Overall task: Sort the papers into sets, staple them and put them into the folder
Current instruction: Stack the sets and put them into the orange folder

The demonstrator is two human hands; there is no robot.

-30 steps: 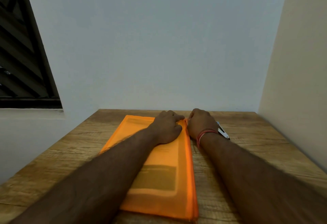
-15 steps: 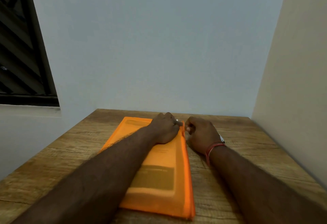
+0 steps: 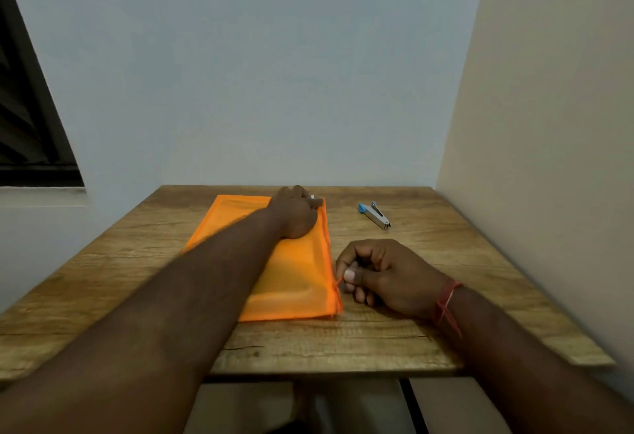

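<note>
Right hand (image 3: 387, 275), pinching the zip pull (image 3: 338, 282), has reached the folder's (image 3: 295, 279) near corner; left hand (image 3: 295, 215) grips its far corner steady.

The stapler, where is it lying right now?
In the head view the stapler lies on the table, right of the orange folder and beyond the right hand, untouched.
</note>
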